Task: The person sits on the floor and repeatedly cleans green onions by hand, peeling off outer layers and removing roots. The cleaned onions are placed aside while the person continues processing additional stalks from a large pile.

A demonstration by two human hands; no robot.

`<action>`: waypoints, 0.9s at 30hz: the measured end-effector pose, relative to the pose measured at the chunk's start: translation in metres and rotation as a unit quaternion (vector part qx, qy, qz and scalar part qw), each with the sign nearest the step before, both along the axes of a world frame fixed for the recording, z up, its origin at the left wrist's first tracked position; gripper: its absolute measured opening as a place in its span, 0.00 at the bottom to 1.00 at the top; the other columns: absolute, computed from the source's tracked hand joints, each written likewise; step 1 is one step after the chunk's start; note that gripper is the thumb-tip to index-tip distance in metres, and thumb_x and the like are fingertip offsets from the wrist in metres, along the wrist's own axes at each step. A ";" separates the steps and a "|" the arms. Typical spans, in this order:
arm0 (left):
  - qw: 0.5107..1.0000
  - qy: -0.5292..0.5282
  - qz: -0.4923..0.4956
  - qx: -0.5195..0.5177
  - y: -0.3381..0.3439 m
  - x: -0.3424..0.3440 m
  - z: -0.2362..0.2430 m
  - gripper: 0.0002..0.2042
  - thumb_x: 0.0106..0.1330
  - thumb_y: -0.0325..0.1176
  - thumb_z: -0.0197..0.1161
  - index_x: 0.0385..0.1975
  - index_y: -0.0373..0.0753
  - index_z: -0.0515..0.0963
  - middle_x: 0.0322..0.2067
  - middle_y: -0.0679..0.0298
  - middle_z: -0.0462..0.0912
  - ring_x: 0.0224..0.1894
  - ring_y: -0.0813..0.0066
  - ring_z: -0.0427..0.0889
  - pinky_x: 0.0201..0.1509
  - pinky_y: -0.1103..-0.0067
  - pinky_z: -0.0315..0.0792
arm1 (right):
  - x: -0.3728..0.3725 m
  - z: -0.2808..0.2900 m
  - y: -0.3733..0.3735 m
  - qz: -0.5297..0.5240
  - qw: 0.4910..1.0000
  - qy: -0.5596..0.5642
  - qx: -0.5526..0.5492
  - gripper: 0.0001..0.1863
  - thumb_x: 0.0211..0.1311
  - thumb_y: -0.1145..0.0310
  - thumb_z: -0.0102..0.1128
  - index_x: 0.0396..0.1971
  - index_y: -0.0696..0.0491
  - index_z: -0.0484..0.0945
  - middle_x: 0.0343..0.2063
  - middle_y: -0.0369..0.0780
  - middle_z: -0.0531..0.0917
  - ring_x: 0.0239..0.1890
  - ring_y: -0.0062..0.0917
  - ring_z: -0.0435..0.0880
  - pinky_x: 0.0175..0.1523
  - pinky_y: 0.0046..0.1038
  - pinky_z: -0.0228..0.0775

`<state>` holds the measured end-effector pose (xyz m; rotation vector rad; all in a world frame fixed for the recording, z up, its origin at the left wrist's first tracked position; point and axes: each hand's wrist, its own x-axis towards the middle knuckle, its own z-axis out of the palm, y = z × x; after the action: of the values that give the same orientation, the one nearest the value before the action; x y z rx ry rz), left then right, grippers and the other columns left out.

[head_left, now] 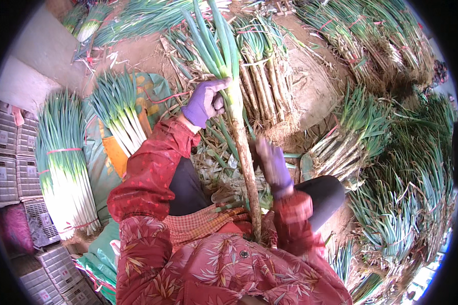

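Note:
My left hand [204, 101], in a purple glove, is closed around a long green onion [241, 142] just below where its leaves fan out. The stalk stands nearly upright, its brown, soil-stained lower part reaching down toward my lap. My right hand [274, 165], also gloved in purple, is close beside the middle of the stalk on its right. Motion smears its fingers, so whether they touch the stalk is unclear. Peeled skins and leaf scraps [213, 162] lie between my legs. Cleaned white-stemmed green onions [122, 117] rest on an orange and green sack to the left.
A tied bundle of cleaned green onions [66, 168] stands far left, beside stacked grey crates [5, 173]. Unpeeled bundles [269, 76] lie ahead. More bundles [341, 142] and a large dark-green heap [407, 188] are at the right. Further bundles [366, 46] line the far right.

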<state>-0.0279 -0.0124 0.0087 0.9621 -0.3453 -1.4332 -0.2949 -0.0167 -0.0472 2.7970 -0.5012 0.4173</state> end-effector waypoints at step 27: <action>0.992 -0.085 0.087 0.015 0.026 -0.021 -0.011 0.06 0.54 0.29 0.59 0.20 0.35 0.75 0.13 0.69 0.70 0.12 0.81 0.64 0.16 0.79 0.62 | 0.003 0.067 0.069 -0.212 0.447 -0.277 0.824 0.23 0.64 0.59 0.50 0.54 0.60 0.69 0.14 0.36 0.74 0.08 0.16 0.65 0.14 0.19 0.55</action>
<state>-0.0493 0.0134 -0.0022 1.1138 -0.3564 -1.2037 -0.2924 0.0527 0.0201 3.4230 -3.2194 1.1807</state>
